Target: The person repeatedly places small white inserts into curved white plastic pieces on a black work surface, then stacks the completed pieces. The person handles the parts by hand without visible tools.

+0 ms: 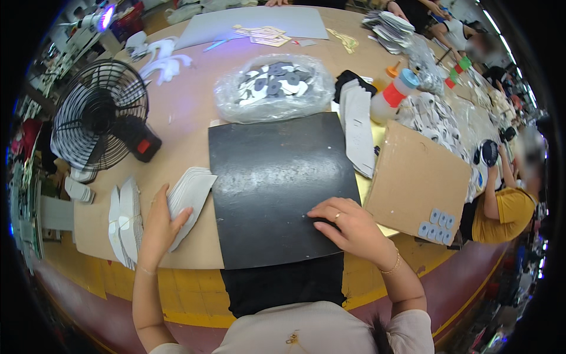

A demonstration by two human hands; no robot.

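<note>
My left hand point(159, 221) grips the side of a fanned stack of white cut pieces point(191, 192), its thumb lying on top. The stack rests on the table just left of a black board point(277, 192). Over the board's right side is my right hand point(348, 227), palm down, with fingers bent and close together. A dark patch shows under those fingertips; whether it is a small black thing or shadow I cannot make out. Beside my left hand lie more white cut pieces point(125, 224) in tied bundles.
Beyond the board sits a clear plastic bag point(274, 88) of grey and white pieces. A black fan point(100, 115) stands at left. To the right are a squeeze bottle point(395, 94), long white strips point(356, 130) and a cardboard sheet point(415, 183) bearing small grey pieces. Other people work at far right.
</note>
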